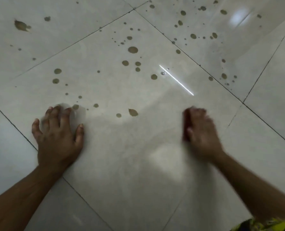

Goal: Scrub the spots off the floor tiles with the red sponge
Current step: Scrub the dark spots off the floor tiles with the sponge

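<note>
Large pale glossy tiles (pixel 138 164) across the whole floor, set diagonally, split by thin dark grout lines (pixel 205 69). Bright thin streak of reflected light (pixel 176 80) near the middle, softer glare patch (pixel 238 16) at upper right, dim sheen lower down. No walls or furniture visible.

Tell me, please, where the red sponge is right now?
The sponge sits under the right hand, pressed on the floor tile, only its dark red edge showing at the hand's left side.
</note>
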